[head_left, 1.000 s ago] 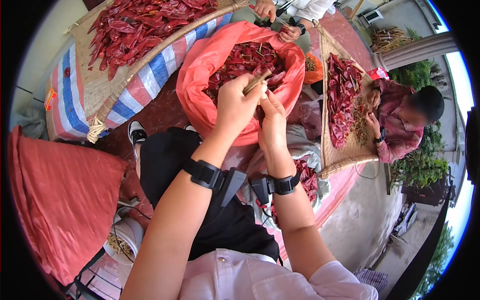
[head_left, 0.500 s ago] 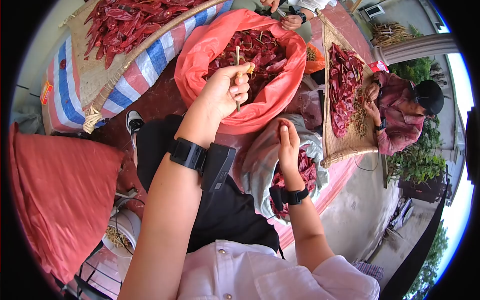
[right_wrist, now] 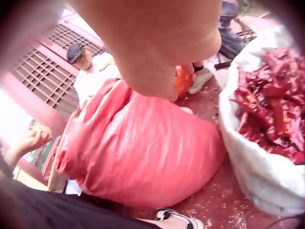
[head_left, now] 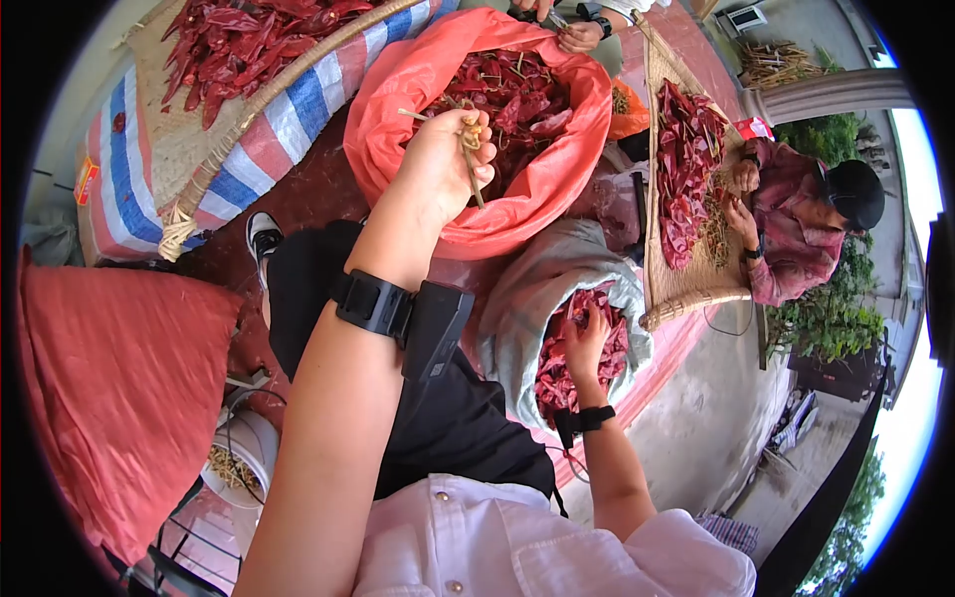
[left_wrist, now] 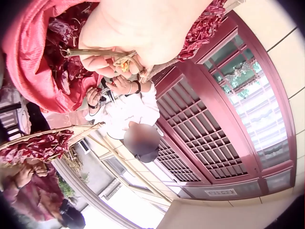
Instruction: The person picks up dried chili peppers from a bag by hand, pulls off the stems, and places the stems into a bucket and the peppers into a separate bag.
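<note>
My left hand (head_left: 443, 164) is raised over the near rim of the red plastic sack (head_left: 383, 119), fingers curled around dried chili stems (head_left: 472, 171). In the left wrist view, one stem (left_wrist: 90, 52) sticks out past the fingers, and a yellow seed core (left_wrist: 125, 66) shows in the grip. My right hand (head_left: 585, 348) is over the mouth of the pale woven sack (head_left: 517, 338), its fingers extended at the red dried chili pieces (head_left: 587, 383) inside. Its fingertips are out of sight in the right wrist view. More whole dried chilies (head_left: 507, 99) fill the red sack.
A woven mat of chilies (head_left: 259, 50) lies on a striped bundle (head_left: 124, 189) at the far left. Across from me a person (left_wrist: 128, 109) works; another (head_left: 806, 229) sits by a woven tray (head_left: 662, 303) on the right. A white bucket (head_left: 261, 448) holds stems.
My hands were together over the red sack and have parted. The right hand moved down and right with a red chili piece to the pale sack. The left hand kept the stems, now tilted differently.
</note>
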`<action>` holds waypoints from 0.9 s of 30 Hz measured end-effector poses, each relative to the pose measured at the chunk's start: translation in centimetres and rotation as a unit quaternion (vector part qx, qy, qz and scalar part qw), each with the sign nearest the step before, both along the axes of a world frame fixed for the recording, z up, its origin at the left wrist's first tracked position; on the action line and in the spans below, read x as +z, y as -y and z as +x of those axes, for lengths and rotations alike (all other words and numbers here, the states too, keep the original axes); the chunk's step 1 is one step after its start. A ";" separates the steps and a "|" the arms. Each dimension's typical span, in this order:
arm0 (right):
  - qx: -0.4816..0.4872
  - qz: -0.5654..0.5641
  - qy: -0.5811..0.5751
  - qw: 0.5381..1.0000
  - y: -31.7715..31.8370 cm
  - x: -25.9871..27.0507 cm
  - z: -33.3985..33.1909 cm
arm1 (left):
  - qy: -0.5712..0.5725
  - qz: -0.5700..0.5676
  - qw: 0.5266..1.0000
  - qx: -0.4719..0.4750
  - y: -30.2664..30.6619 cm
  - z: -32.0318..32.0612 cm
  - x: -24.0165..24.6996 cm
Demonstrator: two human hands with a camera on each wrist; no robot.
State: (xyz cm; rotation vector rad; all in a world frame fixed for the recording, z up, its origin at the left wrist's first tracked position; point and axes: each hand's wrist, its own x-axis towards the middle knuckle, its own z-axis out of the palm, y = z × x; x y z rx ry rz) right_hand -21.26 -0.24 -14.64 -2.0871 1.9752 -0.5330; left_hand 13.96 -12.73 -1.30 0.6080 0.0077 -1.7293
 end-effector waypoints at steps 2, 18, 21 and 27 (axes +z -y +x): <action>0.052 -0.030 0.076 0.995 2.6 3.0 4.9 | 0.010 0.008 0.999 0.030 0.0 0.5 0.3; 0.157 0.154 -0.193 0.956 19.4 6.6 25.1 | 0.091 0.049 0.979 0.173 0.9 2.4 0.5; 0.152 0.157 -0.175 0.960 19.4 5.5 25.0 | 0.074 0.049 0.982 0.165 0.8 2.1 1.4; 0.189 0.131 0.192 0.954 19.4 6.0 22.4 | 0.132 -0.010 0.984 0.123 0.9 2.0 1.1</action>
